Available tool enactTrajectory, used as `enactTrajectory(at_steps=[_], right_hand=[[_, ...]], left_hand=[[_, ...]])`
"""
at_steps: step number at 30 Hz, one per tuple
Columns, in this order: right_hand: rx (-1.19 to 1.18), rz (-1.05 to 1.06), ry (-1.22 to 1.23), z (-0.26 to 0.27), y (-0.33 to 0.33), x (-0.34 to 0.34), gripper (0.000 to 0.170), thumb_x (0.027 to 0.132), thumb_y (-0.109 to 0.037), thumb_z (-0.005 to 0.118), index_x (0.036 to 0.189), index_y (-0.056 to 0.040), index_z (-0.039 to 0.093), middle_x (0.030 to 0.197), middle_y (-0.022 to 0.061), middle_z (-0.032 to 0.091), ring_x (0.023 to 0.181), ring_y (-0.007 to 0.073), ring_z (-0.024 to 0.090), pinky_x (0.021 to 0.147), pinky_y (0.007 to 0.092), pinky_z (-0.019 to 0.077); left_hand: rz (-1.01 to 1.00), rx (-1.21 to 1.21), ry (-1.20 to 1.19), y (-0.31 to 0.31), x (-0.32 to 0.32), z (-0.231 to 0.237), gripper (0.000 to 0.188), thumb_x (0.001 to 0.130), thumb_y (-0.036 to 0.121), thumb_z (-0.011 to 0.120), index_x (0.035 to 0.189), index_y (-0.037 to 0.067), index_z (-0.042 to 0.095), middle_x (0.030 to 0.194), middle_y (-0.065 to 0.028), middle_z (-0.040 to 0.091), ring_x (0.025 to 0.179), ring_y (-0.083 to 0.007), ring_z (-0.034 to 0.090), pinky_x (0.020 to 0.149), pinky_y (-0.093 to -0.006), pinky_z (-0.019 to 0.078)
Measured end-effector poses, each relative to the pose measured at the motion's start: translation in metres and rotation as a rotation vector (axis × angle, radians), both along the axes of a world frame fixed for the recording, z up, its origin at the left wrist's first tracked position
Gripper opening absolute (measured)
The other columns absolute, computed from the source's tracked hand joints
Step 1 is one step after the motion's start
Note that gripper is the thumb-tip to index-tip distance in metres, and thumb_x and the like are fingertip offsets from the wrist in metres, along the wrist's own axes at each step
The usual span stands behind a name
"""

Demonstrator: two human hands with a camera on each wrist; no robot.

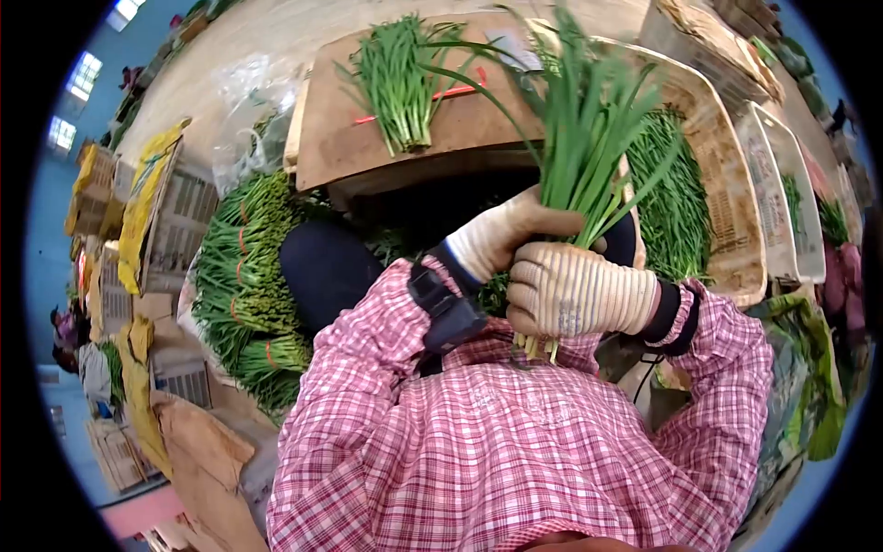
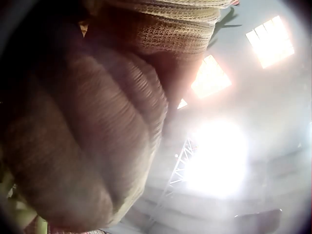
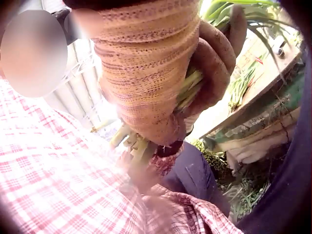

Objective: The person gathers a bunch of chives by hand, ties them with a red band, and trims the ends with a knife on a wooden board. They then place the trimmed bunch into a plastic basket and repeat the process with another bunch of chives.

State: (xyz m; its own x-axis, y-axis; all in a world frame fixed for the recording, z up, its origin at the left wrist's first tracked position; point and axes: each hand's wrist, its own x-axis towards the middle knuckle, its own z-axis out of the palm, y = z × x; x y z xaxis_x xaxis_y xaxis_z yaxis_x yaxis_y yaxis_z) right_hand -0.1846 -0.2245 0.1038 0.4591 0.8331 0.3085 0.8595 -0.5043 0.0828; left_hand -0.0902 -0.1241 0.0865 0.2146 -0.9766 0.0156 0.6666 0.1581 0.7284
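Both hands wear knitted work gloves and hold one bunch of garlic chives (image 1: 589, 138) upright in front of the chest. My left hand (image 1: 515, 230) grips it from the left, just above the other hand; its fingers look curled in the left wrist view. Lower down, the right hand (image 1: 575, 290) wraps round the pale stems, whose cut ends (image 1: 536, 348) stick out below the fist. Long leaves fan out above both hands. In the right wrist view stems (image 3: 190, 90) show beside the striped glove (image 3: 146, 73).
A cardboard-topped table (image 1: 340, 138) ahead carries loose greens (image 1: 400, 83) and a red strip (image 1: 460, 89). Banded bunches (image 1: 244, 267) are piled at the left. To the right stands a crate (image 1: 736, 184) of greens, with a white crate (image 1: 800, 202) beyond.
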Motion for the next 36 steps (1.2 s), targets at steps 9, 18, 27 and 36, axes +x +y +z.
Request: enactTrajectory(at_steps=[9,18,27,36], right_hand=[[0.827,-0.608,0.351,0.041,-0.06,-0.047,0.032,0.076,-0.025,0.067,0.099,-0.003,0.061,0.096,0.0093,0.061,0.098,0.0235,0.059,0.091,0.0352,0.0438],[1.457,-0.335,0.489,0.099,-0.067,0.063,0.032,0.082,-0.014,0.065,0.11,0.0011,0.058,0.097,0.0073,0.064,0.088,0.0163,0.06,0.078,0.0296,0.0498],[1.414,-0.49,0.336,0.018,-0.069,0.168,0.045,0.079,-0.021,0.07,0.118,-0.0024,0.058,0.102,0.0095,0.067,0.091,0.0167,0.062,0.08,0.0307,0.0494],[1.615,-0.418,0.568,-0.015,-0.073,0.186,0.046,0.084,-0.028,0.067,0.12,-0.0019,0.055,0.109,0.0071,0.062,0.095,0.016,0.061,0.085,0.0282,0.0483]], left_hand=[[0.203,0.111,-0.46,-0.021,0.028,0.021,0.053,0.07,0.005,0.074,0.119,0.003,0.055,0.104,-0.0044,0.062,0.09,-0.0114,0.058,0.079,-0.0254,0.0496],[0.478,-0.108,-1.134,-0.065,0.108,0.035,0.063,0.065,0.016,0.085,0.118,0.002,0.053,0.111,-0.0083,0.064,0.1,-0.0171,0.061,0.088,-0.0306,0.0506],[0.605,0.216,-1.18,-0.056,0.166,-0.009,0.087,0.058,0.026,0.089,0.126,-0.001,0.041,0.12,-0.0093,0.058,0.109,-0.0191,0.056,0.095,-0.0318,0.0467],[0.637,0.142,-1.083,-0.054,0.171,-0.019,0.06,0.069,0.014,0.082,0.12,0.003,0.053,0.116,-0.0064,0.063,0.104,-0.0181,0.06,0.091,-0.0321,0.0492]])
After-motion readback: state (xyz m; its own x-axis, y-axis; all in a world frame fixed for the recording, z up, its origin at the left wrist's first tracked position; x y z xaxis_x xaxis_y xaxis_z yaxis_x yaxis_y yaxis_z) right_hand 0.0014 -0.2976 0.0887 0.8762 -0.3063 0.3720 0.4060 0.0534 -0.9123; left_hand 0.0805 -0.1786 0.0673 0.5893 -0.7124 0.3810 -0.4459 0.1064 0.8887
